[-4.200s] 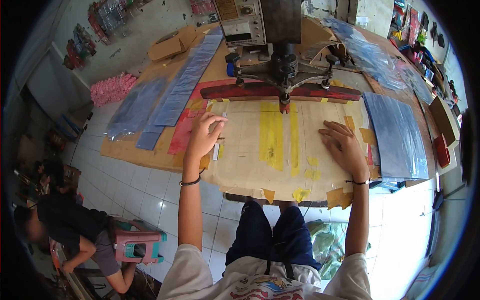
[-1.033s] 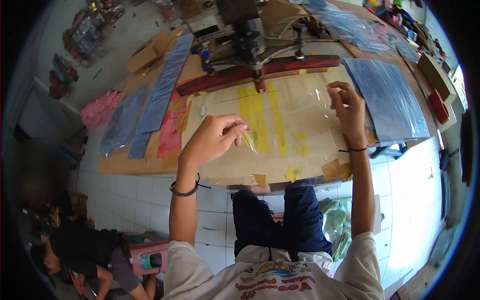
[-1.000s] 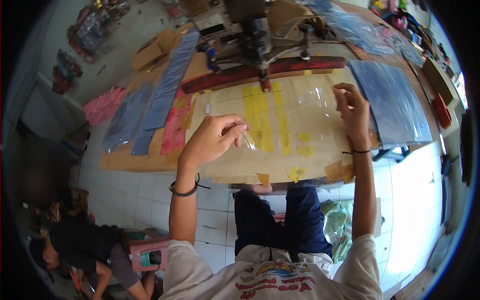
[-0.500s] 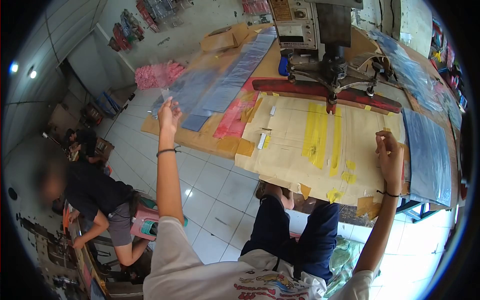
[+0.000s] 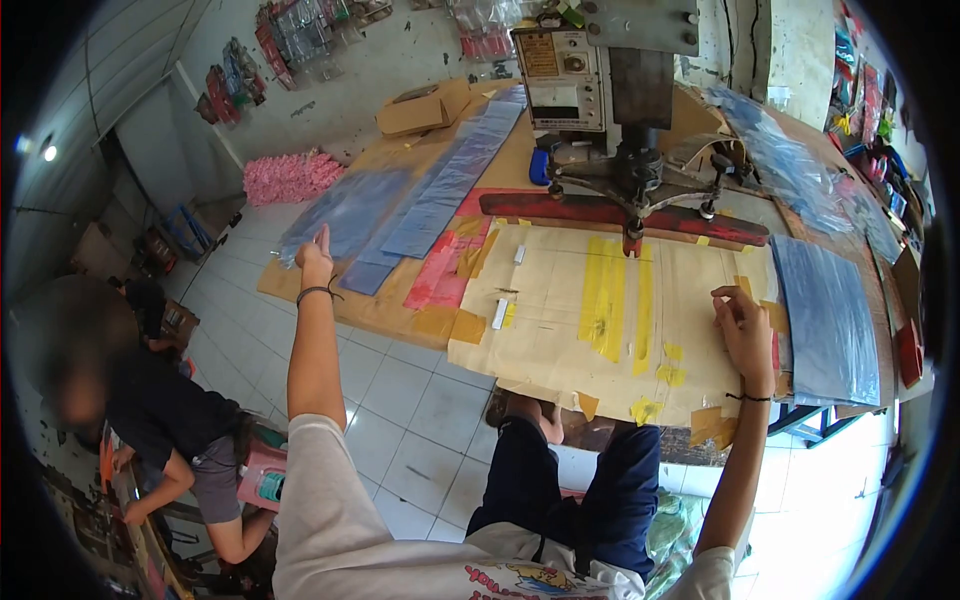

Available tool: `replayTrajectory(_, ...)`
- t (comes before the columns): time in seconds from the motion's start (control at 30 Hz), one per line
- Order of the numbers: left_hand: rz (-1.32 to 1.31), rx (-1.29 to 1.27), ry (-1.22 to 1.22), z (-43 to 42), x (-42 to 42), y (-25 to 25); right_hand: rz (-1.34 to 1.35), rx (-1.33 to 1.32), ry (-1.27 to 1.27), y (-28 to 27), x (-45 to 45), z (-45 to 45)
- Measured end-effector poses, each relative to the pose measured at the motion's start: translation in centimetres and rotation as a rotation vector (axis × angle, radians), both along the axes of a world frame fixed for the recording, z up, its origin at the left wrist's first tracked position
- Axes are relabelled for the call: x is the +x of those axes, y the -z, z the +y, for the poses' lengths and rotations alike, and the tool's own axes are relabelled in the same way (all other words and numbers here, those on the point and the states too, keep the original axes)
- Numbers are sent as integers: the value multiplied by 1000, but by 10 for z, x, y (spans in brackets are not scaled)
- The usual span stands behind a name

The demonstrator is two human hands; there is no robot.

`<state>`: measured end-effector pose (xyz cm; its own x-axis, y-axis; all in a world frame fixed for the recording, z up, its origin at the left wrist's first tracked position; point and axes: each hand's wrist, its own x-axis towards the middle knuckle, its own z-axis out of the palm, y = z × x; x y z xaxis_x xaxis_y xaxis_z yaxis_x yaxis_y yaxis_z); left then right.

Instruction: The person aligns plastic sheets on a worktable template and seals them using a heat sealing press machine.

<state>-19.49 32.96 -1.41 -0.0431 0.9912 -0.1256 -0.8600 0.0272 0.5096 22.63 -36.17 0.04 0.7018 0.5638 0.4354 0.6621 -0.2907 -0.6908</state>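
Tan sheet (image 5: 545, 310), taped yellow, flat on the desk (image 5: 388, 312): reference for all places below. Right hand (image 5: 742, 335): over the tan sheet's right part, fingers loosely bent. White strips (image 5: 499, 314), two: on its left part. Blue plastic sheet (image 5: 830, 320): just right of it. Left hand (image 5: 315, 258): well apart from the right, out beyond the tan sheet's left side, at the near end of a clear plastic sheet (image 5: 350, 205); grip cannot be told. Red bar (image 5: 560, 209): along its far edge. Cardboard box (image 5: 425, 110): far left of it.
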Motion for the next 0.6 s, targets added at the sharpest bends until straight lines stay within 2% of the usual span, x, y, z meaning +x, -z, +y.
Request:
replayTrajectory(0.1, 530, 50, -110, -53, 17, -20, -3, -22, -6, -4, -1, -2)
replayTrajectory(0.2, 1823, 65, -174, -100, 19, -50, -1, -40, -7, -6, -2, -1)
replayTrajectory(0.3, 2285, 435, -645, -106, 18, -40, -5, -36, -20, -1, 1, 1)
replayTrajectory(0.4, 2404, 1013, -704, -74, 11, -32, -6, -45, -15, -1, -1, 3)
replayTrajectory(0.47, 2187, 759, -746, -36, 9, -15, -15, -53, 0, -3, -2, 2)
replayTrajectory(0.5, 2070, 643, -765, -31, 11, -22, -24, -55, 5, -3, -2, 2)
replayTrajectory(0.6, 1479, 37, -313, -19, 0, -44, -19, -71, 7, -5, -4, 1)
